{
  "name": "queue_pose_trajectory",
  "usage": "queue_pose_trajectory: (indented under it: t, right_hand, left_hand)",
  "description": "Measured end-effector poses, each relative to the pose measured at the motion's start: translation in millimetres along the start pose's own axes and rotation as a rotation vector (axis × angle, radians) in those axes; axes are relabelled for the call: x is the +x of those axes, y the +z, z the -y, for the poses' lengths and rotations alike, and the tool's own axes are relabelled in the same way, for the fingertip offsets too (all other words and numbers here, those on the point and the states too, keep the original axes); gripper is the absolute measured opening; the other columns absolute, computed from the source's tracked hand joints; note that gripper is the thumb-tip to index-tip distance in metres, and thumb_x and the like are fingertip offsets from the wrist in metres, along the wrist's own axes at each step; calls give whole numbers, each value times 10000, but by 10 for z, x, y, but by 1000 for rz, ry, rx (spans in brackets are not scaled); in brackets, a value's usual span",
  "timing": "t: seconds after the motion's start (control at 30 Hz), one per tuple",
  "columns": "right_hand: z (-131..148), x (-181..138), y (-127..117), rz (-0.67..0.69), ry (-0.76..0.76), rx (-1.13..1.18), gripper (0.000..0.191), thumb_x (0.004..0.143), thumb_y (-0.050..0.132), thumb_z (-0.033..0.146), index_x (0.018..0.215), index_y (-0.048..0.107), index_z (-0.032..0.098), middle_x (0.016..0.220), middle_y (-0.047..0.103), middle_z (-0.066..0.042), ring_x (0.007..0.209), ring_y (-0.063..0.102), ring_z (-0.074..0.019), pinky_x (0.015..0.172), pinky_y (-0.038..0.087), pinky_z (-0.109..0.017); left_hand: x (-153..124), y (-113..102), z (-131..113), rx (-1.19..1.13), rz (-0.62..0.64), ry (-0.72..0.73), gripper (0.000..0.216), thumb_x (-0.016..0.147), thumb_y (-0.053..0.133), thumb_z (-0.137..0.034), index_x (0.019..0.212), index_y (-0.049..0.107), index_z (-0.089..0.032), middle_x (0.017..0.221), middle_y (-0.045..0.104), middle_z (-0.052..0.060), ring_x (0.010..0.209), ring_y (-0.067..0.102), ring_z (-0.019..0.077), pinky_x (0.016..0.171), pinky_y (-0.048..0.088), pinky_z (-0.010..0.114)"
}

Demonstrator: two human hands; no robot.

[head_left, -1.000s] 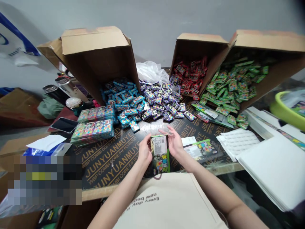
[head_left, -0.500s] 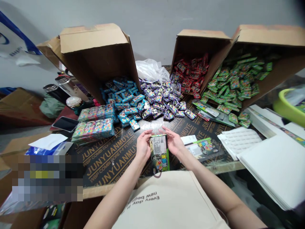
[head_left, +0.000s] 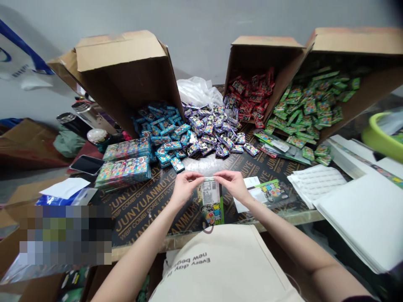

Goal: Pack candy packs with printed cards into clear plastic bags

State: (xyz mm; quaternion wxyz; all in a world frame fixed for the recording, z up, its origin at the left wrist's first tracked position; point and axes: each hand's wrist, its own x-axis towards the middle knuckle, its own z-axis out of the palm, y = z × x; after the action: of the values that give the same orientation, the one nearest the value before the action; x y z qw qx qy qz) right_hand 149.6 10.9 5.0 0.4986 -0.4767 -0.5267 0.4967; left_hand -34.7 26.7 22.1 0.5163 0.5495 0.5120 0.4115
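Observation:
Both my hands pinch the top edge of a green printed packet [head_left: 211,203] standing in a clear sleeve at the near edge of the dark plywood table [head_left: 141,209]. My left hand [head_left: 184,188] grips its upper left corner with thumb and fingers closed. At the upper right corner, my right hand [head_left: 233,184] does the same. A white label shows on the packet's upper face. Beyond my hands lie heaps of small blue packs [head_left: 163,130] and purple packs [head_left: 214,132].
Three cardboard boxes lie tipped open at the back: one [head_left: 126,71] over the blue packs, one with red packs [head_left: 252,94], one with green packs [head_left: 315,109]. Stacked blue bundles [head_left: 124,172] sit left, white sheets [head_left: 362,209] right, a phone [head_left: 86,164] far left.
My hands rose from the packet's sides to its top edge and closed into pinches there. The packet stayed at the table's near edge.

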Motion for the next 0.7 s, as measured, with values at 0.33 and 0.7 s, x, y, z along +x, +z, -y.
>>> queue_pose_trajectory:
  t: [0.33, 0.7]
  right_hand:
    - [111, -17, -32, 108, -50, -42, 131, 730, 612, 293, 728, 684, 184, 706, 666, -21, 654, 593, -162, 656, 466, -297]
    - [-395, 57, -1112, -132, -29, -886, 194, 762, 564, 241, 938, 642, 222, 992, 586, -82, 994, 469, -232, 863, 314, -388]
  left_hand:
    - [-79, 1, -106, 163, 56, 303, 49, 624, 684, -227, 608, 670, -183, 665, 637, 49, 647, 573, 171, 602, 429, 252]
    - [-44, -61, -73, 630, 280, 535, 250, 826, 470, -231, 981, 663, -257, 734, 507, 33, 681, 492, 138, 609, 392, 241]
